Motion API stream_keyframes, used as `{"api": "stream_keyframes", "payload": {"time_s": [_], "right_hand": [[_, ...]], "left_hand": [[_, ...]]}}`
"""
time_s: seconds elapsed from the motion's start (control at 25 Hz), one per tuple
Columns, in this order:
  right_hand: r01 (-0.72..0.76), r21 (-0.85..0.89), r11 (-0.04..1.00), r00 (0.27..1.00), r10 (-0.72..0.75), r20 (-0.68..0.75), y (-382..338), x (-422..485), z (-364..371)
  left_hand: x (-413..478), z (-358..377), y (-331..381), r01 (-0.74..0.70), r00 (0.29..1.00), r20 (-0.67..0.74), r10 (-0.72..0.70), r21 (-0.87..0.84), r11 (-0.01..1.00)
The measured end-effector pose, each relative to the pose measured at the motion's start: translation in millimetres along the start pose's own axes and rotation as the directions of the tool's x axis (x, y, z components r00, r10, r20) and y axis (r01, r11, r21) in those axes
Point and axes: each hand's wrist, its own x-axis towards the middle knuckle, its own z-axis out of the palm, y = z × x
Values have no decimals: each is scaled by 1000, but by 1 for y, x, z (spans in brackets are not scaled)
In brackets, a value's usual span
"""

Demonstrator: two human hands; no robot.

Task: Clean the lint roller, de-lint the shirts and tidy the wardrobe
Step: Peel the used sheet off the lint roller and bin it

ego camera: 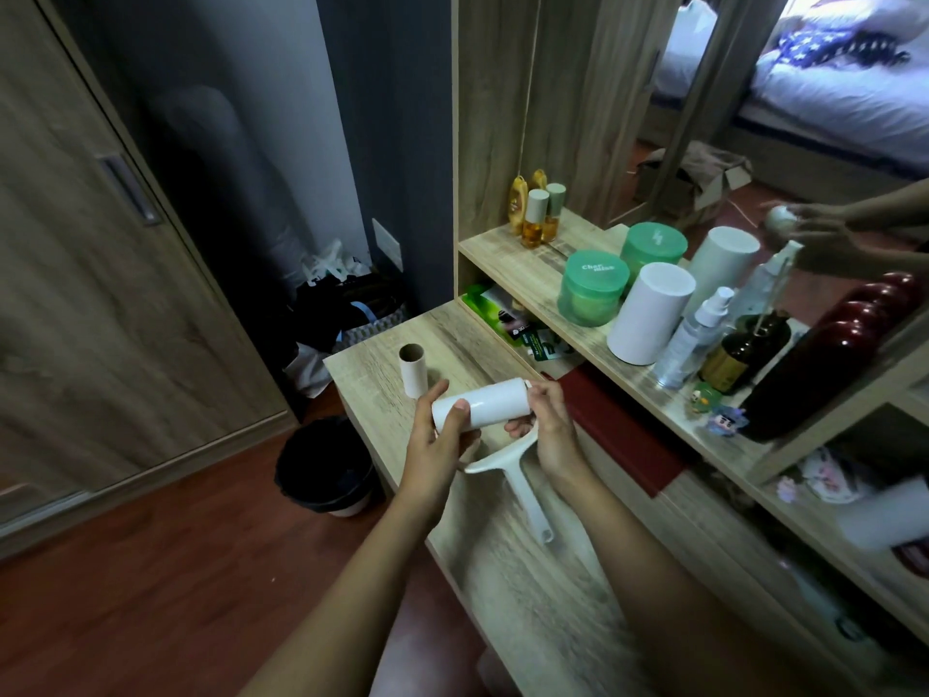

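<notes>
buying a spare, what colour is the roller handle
White; the handle shows best in the head view.

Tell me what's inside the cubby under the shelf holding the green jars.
Green and white packets lie at its open front. The shelf above covers the rest, so anything deeper in cannot be seen.

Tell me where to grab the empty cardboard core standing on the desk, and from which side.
Probably round the mid-wall of the cardboard core, thumb opposite fingers, coming from the left: it stands upright, open end up, and the left hand with the white roll crowds its right.
</notes>
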Motion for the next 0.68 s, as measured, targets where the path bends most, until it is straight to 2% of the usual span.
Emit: {"api": "stream_keyframes", "payload": {"time_s": [0.2, 0.4, 0.68], "right_hand": [[82, -81, 993, 996, -79, 31, 4, -3, -2], [106, -123, 987, 994, -103, 27, -1, -2, 0], [135, -221, 966, 991, -129, 39, -2, 4, 1]], "left_hand": [[0, -6, 0, 76, 995, 75, -71, -60, 995], [-5, -10, 8, 26, 976, 216, -6, -90, 996], [-3, -9, 8, 43, 992, 126, -26, -132, 990]]}}
